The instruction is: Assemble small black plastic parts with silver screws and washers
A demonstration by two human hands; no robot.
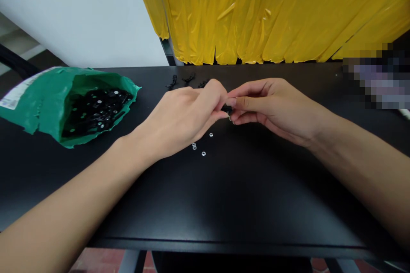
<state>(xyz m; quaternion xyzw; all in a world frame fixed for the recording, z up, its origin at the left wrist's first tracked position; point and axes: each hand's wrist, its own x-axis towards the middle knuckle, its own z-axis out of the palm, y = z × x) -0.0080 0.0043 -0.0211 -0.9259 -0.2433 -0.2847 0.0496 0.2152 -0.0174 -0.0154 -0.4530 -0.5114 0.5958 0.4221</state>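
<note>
My left hand (pixel 185 113) and my right hand (pixel 275 104) meet above the table, fingertips closed together on a small black part (pixel 227 108). Fingers cover most of that part, so its full shape is hidden. Just below my left hand, several small silver metal rings (pixel 203 153) lie on the tabletop. Beyond the hands sit a few small black pieces, one of them a thin, branched black piece (pixel 188 78); another is partly covered by my left hand.
At the left lies an open green plastic bag (pixel 48 106) holding many black parts and some silver discs. The black table (pixel 243 204) ends at a front edge near the bottom. Yellow plastic strips (pixel 250 13) hang behind it, beside a white panel (pixel 96 13).
</note>
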